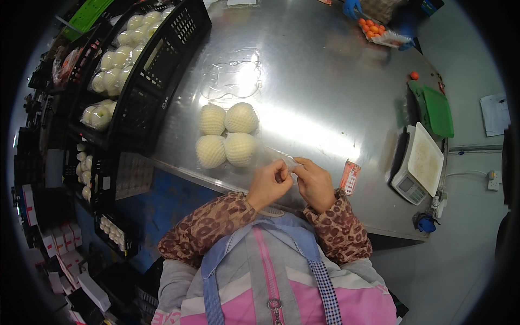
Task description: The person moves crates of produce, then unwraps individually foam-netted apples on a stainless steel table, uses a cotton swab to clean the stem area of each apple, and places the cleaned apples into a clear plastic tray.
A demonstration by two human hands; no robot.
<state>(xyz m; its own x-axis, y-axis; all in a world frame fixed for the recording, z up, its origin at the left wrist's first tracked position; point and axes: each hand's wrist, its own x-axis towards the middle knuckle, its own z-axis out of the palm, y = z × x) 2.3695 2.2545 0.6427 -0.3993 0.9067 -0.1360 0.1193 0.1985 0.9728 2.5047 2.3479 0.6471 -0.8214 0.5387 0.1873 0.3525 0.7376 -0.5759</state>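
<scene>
Both hands meet just above the near edge of the steel table, pinching a piece of thin clear plastic (283, 157) that looks like a small bag or film. My left hand (269, 184) grips one side with bent fingers, and my right hand (315, 185) holds the other side. To the left of them, several round fruits in pale foam nets (226, 135) sit close together in two rows. A clear plastic clamshell (230, 78) lies behind the fruits, its outline partly lost in glare. Beside my right hand is a small red-and-white sticker sheet (350, 176).
Black crates (157, 70) with wrapped pale fruit line the left. At right stand a weighing scale (420, 162) and a green tray (437, 111). One orange fruit (414, 75) lies farther back. At the far right, another person's blue-gloved hand (352, 7) is near a tray of orange fruit (374, 30).
</scene>
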